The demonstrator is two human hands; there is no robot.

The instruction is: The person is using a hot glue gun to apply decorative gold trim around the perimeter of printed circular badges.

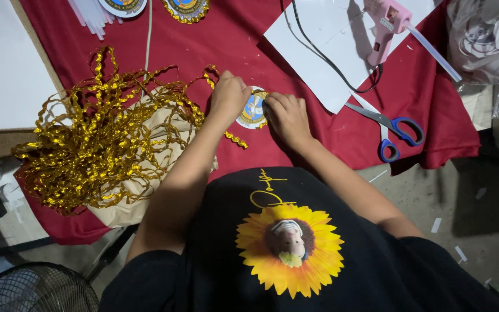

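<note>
Both hands press gold trim around a small round badge on the red cloth.

The round badge (253,110) lies flat on the red tablecloth (238,40), pinched between the left hand (228,95) and right hand (287,115), fingers curled narrow on its rim. It looks light, thin and easily bent; the edge seems the best place to hold it. Gold rickrack trim (99,144) trails leftward, limp and tangle-prone. Scissors (391,130) and a pink glue gun (389,23) lie well apart.

- Desk (434,115): covered by a dark red cloth that hangs over its near edge.
- Floor (434,202): grey, rough concrete, scattered with small white paper scraps.
- Fan (30,289): black wire guard at lower left, on the floor.
- White board (1,63): flat panel at upper left.
- Light: dim, even, shadow under the desk.
</note>
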